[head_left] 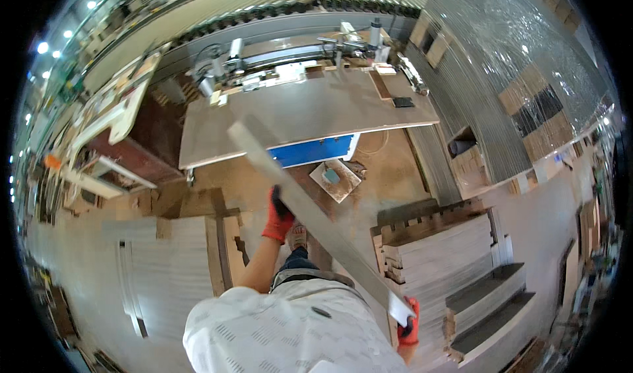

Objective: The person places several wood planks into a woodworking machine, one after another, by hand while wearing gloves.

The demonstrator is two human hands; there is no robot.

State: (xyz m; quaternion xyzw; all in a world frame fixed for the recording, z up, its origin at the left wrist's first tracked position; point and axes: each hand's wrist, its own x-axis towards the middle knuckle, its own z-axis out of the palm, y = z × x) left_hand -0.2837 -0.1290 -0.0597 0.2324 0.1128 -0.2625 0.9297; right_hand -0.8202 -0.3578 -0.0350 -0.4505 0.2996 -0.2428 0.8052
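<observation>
A long, narrow grey board (310, 211) slants across the middle of the view, its far end over the front edge of a brown-topped workbench (297, 106). My left hand (279, 216), in a red glove with dark palm, grips the board along its left side. My right hand (409, 323), gloved the same way, is closed round the near end at lower right. The board is off the bench, held in the air in front of my body.
Stacks of pale boards stand at left (158, 254) and right (442, 254). Below the bench are a blue panel (313, 152) and a foot pedal (331, 176) on a small plate. A film-wrapped stack (501, 76) rises at far right. Machine parts (339, 46) line the bench's back.
</observation>
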